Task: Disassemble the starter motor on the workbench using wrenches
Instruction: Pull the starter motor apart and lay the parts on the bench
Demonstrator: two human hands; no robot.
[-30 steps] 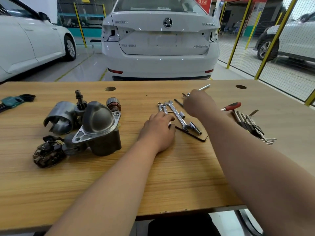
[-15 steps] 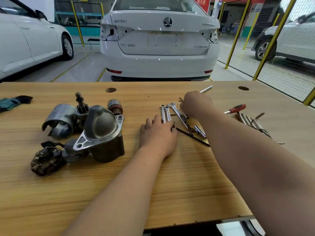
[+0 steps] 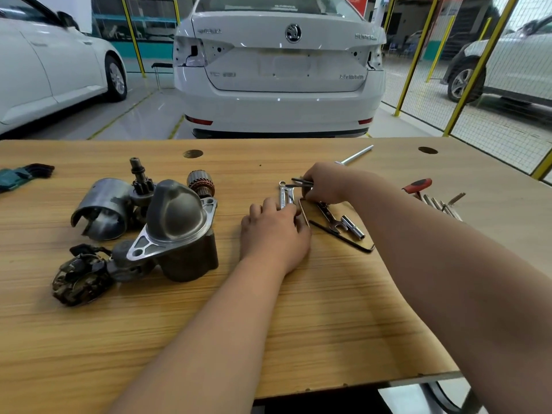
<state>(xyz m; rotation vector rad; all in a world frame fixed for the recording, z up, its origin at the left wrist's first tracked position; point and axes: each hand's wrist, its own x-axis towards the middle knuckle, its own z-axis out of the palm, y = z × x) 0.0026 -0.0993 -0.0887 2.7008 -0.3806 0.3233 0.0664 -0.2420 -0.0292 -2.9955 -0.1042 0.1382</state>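
The starter motor lies in parts on the left of the workbench (image 3: 298, 339): the grey nose housing (image 3: 176, 228), a steel yoke cylinder (image 3: 101, 207), the pinion shaft (image 3: 139, 177), the armature (image 3: 200, 182) and the brush holder (image 3: 80, 276). My left hand (image 3: 274, 231) rests on the bench, its fingertips on two small wrenches (image 3: 286, 194). Just behind it, my right hand (image 3: 324, 183) pinches thin dark rods (image 3: 300, 182), which look like hex keys. An open-end wrench (image 3: 328, 215) lies under my right wrist.
A small socket (image 3: 354, 227) and a long black hex key (image 3: 343, 237) lie beside the wrench. Behind them lies a steel rod (image 3: 357, 155). To the right are a red-handled screwdriver (image 3: 418, 185) and loose keys (image 3: 442, 203). A teal key holder (image 3: 18, 176) sits far left. A white car (image 3: 280, 70) is parked beyond the bench.
My right hand has drawn back from the steel rod towards me and now pinches the thin dark rods. My left hand has edged forward onto the small wrenches.
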